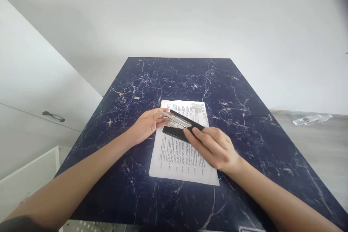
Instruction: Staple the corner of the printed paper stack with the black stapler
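A black stapler [176,133] is spread open above a printed sheet of paper [185,172], its silver metal magazine showing between the top arm and the base. My right hand [214,146] is closed around the hinge end of the stapler, thumb and fingers on its sides. At the front end, my left hand [148,125] has its thumb and fingers closed on the tip of the magazine. Whether staples lie inside the magazine I cannot make out. The paper, covered in dense print, lies flat on the table under both hands.
The dark blue marble-patterned table [176,76] meets a white wall at its far edge. A small pale strip [136,98] lies on it, left of the paper. Clear plastic packaging [312,119] rests on the floor at right. A white cabinet with a dark handle [53,116] stands left.
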`<state>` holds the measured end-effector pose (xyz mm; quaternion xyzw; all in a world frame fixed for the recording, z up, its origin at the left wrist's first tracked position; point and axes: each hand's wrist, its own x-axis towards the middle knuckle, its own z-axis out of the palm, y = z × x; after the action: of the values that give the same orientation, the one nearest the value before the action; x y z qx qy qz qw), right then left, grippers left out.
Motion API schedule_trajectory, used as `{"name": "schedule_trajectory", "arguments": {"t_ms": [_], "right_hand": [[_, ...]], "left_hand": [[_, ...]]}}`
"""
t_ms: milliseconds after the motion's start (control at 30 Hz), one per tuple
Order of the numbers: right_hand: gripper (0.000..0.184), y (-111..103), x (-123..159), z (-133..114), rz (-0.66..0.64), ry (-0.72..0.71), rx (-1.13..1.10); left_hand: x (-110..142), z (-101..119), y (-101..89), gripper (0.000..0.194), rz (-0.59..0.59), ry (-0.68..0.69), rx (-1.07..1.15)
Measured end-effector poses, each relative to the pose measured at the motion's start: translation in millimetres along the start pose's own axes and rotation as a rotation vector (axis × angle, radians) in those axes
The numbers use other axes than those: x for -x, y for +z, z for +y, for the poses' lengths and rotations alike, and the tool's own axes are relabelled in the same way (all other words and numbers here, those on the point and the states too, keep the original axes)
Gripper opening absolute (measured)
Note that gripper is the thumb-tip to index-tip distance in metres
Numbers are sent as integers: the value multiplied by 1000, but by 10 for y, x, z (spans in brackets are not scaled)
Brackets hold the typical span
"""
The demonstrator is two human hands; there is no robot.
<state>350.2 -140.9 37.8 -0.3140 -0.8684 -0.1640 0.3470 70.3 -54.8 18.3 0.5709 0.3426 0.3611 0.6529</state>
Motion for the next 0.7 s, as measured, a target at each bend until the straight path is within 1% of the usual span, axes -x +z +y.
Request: {"name": "schedule_trajectory", "arguments": {"t_ms": [67, 133, 200, 267, 300, 333, 400, 433, 467, 500, 533, 567, 600, 633, 700], "right_hand": [[81, -3, 4, -10, -50, -17, -51], [82, 12, 11, -17, -66, -25, -77], [81, 33, 13, -24, -61, -31, -50], [77, 51, -2, -33, -17, 18, -6], [72, 57, -21, -38, 24, 82, 4], [64, 61, -46, -43, 70, 183, -4], [44, 61, -109, -49, 126, 469, -106], [34, 59, -139, -50, 120, 617, -200], [26, 59, -164, -49, 87, 749, -305], [22, 62, -180, -47, 41, 853, -411], [21, 70, -188, -45, -1, 921, -504], [22, 83, -187, -43, -40, 961, -576], [23, 102, -180, -43, -69, 982, -621], [24, 126, -169, -44, -91, 992, -645], [24, 177, -145, -47, -134, 991, -664]], "left_hand": [[3, 0, -5, 42, -30, -25, 4], [5, -11, -15, 39, -40, -26, -26], [-1, -32, -33, 35, -32, -32, -60], [-12, -53, -53, 32, 22, -18, -78], [-15, -59, -60, 31, 80, 11, -88], [-15, -58, -64, 31, 158, 59, -107], [2, -35, -56, 32, 354, 206, -183], [21, -13, -44, 32, 446, 287, -241], [48, 13, -27, 32, 521, 367, -308], [82, 40, -7, 32, 571, 443, -384], [121, 66, 14, 30, 596, 516, -469], [165, 89, 36, 29, 598, 595, -562], [210, 106, 57, 27, 574, 668, -665], [254, 118, 75, 27, 524, 737, -774], [327, 129, 105, 28, 355, 851, -971]]}}
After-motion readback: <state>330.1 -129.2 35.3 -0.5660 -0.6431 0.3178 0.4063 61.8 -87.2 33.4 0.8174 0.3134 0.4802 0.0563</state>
